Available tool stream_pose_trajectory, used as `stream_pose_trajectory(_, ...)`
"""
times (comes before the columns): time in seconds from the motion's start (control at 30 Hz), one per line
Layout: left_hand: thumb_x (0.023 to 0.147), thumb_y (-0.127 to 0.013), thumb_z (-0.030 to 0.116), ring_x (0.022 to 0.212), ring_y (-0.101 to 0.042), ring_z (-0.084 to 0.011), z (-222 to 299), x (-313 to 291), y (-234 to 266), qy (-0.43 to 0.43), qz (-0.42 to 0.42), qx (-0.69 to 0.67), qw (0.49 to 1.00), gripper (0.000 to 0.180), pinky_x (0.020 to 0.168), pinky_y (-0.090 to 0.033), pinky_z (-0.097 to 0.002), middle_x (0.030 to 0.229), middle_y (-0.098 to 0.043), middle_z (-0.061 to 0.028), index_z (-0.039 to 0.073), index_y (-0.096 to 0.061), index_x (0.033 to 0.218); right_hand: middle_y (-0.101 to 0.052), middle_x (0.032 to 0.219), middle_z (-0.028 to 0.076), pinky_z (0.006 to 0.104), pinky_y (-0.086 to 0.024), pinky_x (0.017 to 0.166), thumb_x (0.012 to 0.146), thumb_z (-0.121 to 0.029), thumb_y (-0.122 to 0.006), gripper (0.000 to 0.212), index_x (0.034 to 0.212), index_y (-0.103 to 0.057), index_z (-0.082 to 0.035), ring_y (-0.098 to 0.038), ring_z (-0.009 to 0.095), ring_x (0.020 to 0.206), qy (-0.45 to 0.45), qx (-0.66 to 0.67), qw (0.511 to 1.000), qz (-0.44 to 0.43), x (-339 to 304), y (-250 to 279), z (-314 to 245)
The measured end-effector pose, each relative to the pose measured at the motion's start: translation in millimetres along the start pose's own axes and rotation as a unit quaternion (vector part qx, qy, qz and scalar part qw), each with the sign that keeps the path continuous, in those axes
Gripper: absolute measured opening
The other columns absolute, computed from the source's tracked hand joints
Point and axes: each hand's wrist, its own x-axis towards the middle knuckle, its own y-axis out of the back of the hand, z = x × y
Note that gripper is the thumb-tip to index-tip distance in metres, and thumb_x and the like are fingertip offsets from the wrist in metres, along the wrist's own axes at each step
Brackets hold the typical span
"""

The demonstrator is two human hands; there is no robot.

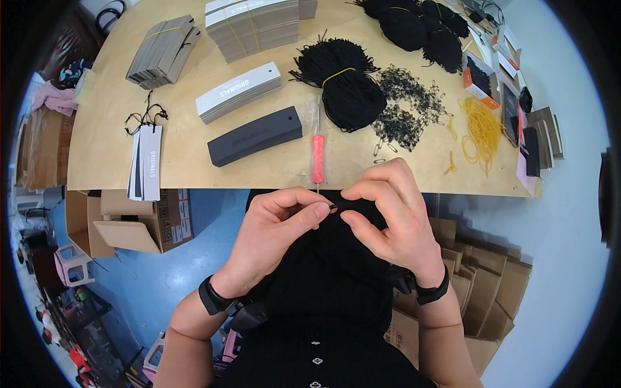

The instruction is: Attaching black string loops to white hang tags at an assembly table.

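Both hands up at chest level, just off the near edge of the surface (116, 161). Left hand (275, 236) and right hand (394, 216) meet fingertip to fingertip, thumb and forefinger of each pinching a small black safety pin (334, 207), mostly hidden between the fingers. Just beyond the fingertips: red-handled awl (317, 158) on the surface. Further out: bundle of black strings (346, 81), loose pile of black safety pins (407, 107), dark hang-tag stack (255, 136), white hang-tag stack (238, 92). Right of the fingers: yellow rubber bands (482, 129).
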Motion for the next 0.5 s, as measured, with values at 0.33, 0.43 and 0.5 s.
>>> stream_pose_trajectory(0.33, 0.095, -0.069, 0.014, 0.07, -0.053, -0.0054, -3.2, -2.3, 14.4, 0.104, -0.029, -0.147, 0.983, 0.018, 0.062, -0.039, -0.0207, 0.085, -0.068, -0.0046, 0.001, -0.071, 0.106, -0.054, 0.086, 0.006, 0.0375, -0.043, 0.073, 0.069, -0.003, -0.077, 0.023, 0.085, -0.062, -0.007, -0.056, 0.026, 0.08, 0.073, -0.098, 0.991, 0.056, 7.5, -6.9, 9.4)
stream_pose_trajectory(0.43, 0.095, -0.069, 0.014, 0.067, -0.051, -0.006, -5.1, -3.2, 9.9, 0.13, -0.044, -0.258, 0.956, 0.017, 0.059, -0.037, -0.021, 0.084, -0.068, -0.0052, 0.002, -0.071, 0.106, -0.053, 0.085, 0.006, 0.0376, -0.043, 0.073, 0.069, -0.004, -0.077, 0.023, 0.084, -0.06, -0.006, -0.055, 0.025, 0.079, 0.11, -0.15, 0.982, 0.042, 5.8, -15.5, 5.9)
stream_pose_trajectory(0.5, 0.092, -0.072, 0.01, 0.068, -0.054, -0.0077, -7.1, -0.1, 3.3, 0.057, 0.023, -0.174, 0.983, 0.014, 0.06, -0.04, -0.0229, 0.084, -0.069, -0.0051, 0.002, -0.073, 0.103, -0.052, 0.084, 0.006, 0.0374, -0.043, 0.073, 0.071, -0.006, -0.076, 0.021, 0.082, -0.059, -0.006, -0.055, 0.026, 0.078, 0.124, -0.146, 0.981, 0.025, 1.7, -21.2, 0.9)
